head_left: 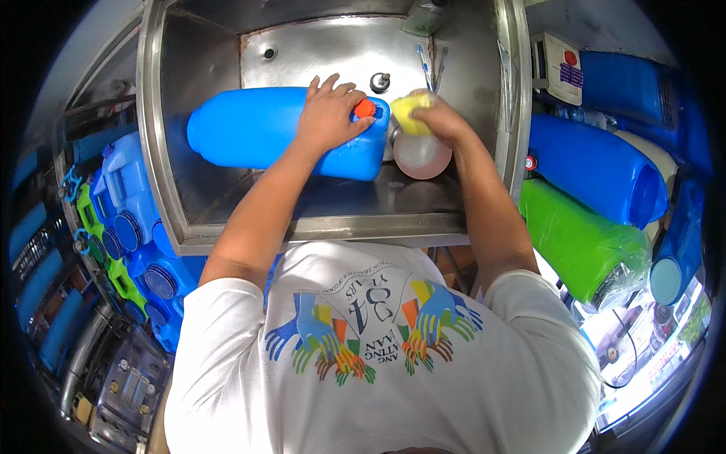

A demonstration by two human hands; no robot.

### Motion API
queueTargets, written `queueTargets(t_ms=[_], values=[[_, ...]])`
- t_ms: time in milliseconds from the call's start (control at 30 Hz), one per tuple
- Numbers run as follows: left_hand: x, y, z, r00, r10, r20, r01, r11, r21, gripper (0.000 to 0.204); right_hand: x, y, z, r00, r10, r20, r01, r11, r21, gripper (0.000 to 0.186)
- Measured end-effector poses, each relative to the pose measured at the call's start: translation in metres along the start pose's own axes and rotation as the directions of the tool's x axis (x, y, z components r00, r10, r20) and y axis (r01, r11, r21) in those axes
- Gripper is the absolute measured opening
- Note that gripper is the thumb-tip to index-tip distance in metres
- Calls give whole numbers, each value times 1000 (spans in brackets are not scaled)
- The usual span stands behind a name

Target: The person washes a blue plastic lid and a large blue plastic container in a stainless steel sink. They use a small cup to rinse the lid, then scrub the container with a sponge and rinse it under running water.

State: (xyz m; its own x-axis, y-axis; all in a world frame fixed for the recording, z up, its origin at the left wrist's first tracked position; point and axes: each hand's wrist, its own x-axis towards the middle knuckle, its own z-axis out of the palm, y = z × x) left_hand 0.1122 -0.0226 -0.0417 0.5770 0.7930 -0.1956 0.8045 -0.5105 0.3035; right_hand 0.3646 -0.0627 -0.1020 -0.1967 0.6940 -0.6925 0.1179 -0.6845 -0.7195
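My left hand (330,113) lies on a blue plastic jug (249,129) on its side in the steel sink (522,98), fingers spread beside its red cap (364,108). My right hand (437,117) is closed on a yellow sponge (408,110), just right of the jug and over a pink bowl (422,159) with pale contents I cannot make out. A small metal fitting (380,82) is behind the jug, and toothbrush-like sticks (424,64) lean near the sink's back right. A translucent bottle (425,17) sits at the far corner.
Stacked blue and green jugs (128,189) crowd the left side. More jugs lie at the right, including a blue one (586,163) and a wrapped green one (571,238). A boxy device with a red button (556,72) is at the upper right.
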Motion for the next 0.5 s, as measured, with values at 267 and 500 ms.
queueTargets(t_ms=[267,500], values=[[-52,-45,-2,901,-171,-399,223,971,86,69,56,-55,21,997,-68,46,82,828,-555,37],[-67,-67,11,908,-185,-375,235,968,90,69,34,-103,115,865,35,500,476,250,-843,36]])
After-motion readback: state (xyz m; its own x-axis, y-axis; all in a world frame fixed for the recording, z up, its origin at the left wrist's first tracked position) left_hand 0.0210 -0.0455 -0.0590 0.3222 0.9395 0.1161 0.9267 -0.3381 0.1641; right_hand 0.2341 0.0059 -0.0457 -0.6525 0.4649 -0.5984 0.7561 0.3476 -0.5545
